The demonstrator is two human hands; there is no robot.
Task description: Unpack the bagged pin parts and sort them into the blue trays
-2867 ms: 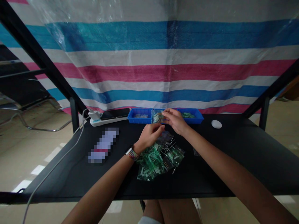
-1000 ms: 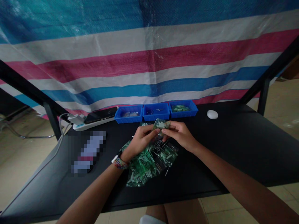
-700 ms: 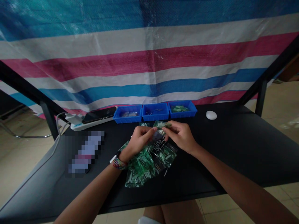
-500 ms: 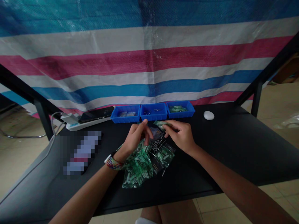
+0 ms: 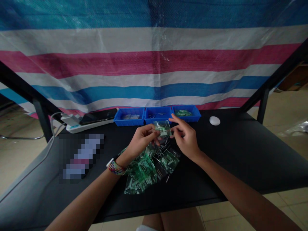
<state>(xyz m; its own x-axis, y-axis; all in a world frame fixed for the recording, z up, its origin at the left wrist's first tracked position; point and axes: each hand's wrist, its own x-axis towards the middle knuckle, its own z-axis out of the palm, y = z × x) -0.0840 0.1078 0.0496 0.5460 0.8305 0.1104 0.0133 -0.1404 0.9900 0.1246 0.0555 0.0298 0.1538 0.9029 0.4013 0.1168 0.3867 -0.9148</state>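
Note:
My left hand (image 5: 143, 138) pinches a small clear plastic bag (image 5: 164, 127) with pale green pieces inside, held up over the pile. Just right of the bag, my right hand (image 5: 185, 136) has its fingers apart, the index finger stretched toward the trays; its fingertips are close to the bag's edge. Under and in front of my hands lies a heap of green-tinted bags (image 5: 143, 173) full of small pale sticks. Beside them are loose dark and silver pins (image 5: 161, 149) and another green bag (image 5: 169, 159).
Three blue trays stand in a row behind: the left tray (image 5: 128, 123) holds clear packets, the middle tray (image 5: 157, 121) a few pins, the right tray (image 5: 198, 115) green pieces. A white mouse-like object (image 5: 214, 121), a power strip (image 5: 79, 128) and a black phone (image 5: 98, 116) lie on the table.
The small bag has passed from my right hand to my left and now hangs upright in view. My right fingers have spread away from it.

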